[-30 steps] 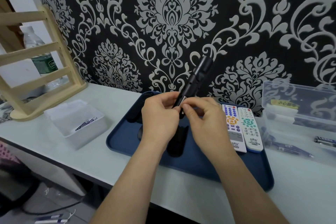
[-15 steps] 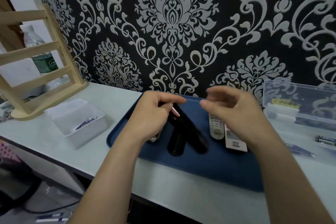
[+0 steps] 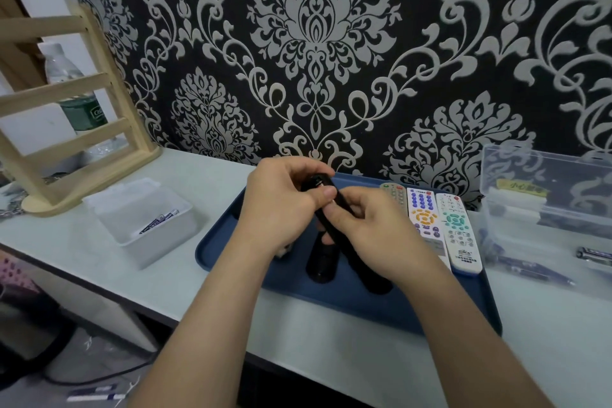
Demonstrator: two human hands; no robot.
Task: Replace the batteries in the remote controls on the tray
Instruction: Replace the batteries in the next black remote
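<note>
The black remote (image 3: 341, 200) is held above the tray (image 3: 225, 242) by the left hand (image 3: 281, 205) and right hand (image 3: 374, 235), each grip curled round it, likely so its battery end can be worked. White remotes (image 3: 460, 235) lie at three o'clock.

3 pale push-button plastic remotes (image 3: 424, 219), 2 slim black plastic remotes (image 3: 321, 260) (poss. more hidden), 2 clear plastic boxes (image 3: 159, 232), 1 dark-blue tray (image 3: 414, 310), 1 wooden rack (image 3: 66, 89).

Soft, even indoor light, faint shadows, wide-angle bending at the edges, slight overall softness
</note>
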